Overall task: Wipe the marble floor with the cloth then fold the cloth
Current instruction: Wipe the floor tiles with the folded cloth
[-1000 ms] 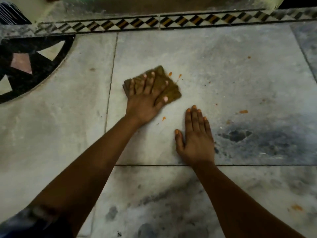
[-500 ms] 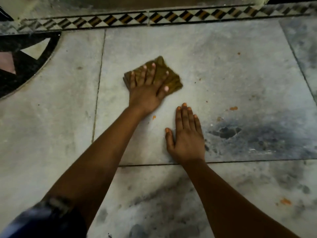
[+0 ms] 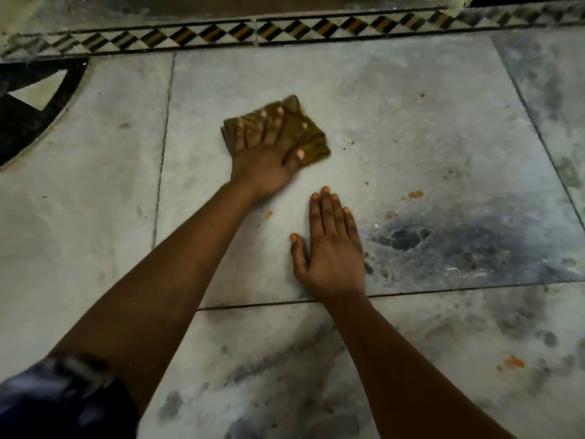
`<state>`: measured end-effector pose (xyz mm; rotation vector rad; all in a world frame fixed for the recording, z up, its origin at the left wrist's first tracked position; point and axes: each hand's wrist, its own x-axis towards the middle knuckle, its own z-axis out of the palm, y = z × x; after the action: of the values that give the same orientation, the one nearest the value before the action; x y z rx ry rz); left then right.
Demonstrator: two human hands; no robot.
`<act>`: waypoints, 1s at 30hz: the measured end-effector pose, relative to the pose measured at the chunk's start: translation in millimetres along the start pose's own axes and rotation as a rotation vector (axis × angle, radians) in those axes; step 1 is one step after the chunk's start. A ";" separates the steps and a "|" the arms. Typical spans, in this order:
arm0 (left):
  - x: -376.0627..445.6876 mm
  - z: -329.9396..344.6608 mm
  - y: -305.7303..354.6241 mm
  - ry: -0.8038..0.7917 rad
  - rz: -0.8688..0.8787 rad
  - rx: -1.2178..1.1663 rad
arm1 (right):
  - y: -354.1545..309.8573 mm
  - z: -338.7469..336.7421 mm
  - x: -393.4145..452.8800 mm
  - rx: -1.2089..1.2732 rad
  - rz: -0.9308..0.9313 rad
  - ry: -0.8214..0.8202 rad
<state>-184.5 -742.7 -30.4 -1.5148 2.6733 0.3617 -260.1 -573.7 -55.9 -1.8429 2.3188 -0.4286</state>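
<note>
A folded brownish-yellow cloth (image 3: 311, 137) lies flat on the grey marble floor (image 3: 395, 99) near the middle of a large tile. My left hand (image 3: 266, 153) presses down on the cloth with its fingers spread and straight. Nearer to me, my right hand (image 3: 330, 248) rests palm-down on the bare marble with straight fingers, holding nothing. Small orange spots (image 3: 415, 194) dot the tile to the right of both hands, and one orange spot (image 3: 269, 214) sits between the two hands.
A patterned border strip (image 3: 285, 31) of black, white and orange diamonds runs along the far edge. A black curved inlay (image 3: 28, 122) lies at the far left. Dark grey veining (image 3: 443, 242) marks the tile right of my right hand. Another orange stain (image 3: 514, 362) sits lower right.
My left hand has slid the cloth slightly over the tile, and the orange specks that lay beside the cloth's right corner are gone. My right hand stays planted on the floor.
</note>
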 end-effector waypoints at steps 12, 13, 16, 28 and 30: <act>27.3 -4.6 -0.7 -0.025 -0.017 -0.010 | -0.5 -0.8 0.3 0.015 0.010 -0.007; 10.9 -1.4 -4.6 -0.006 0.058 0.002 | -0.3 -1.3 -0.2 0.010 0.012 -0.005; -42.2 4.1 -34.6 0.064 0.201 0.017 | -0.4 -1.4 0.2 0.013 0.008 -0.003; -23.6 5.0 -9.7 0.041 0.160 -0.021 | -0.2 -0.5 0.8 0.029 0.020 -0.012; -43.4 3.1 -22.8 0.019 0.177 -0.049 | -0.3 -0.5 0.7 0.030 0.020 -0.011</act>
<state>-142.7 -716.8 -30.8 -1.3025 2.8414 0.4257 -260.2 -574.4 -55.2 -1.8018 2.3085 -0.4468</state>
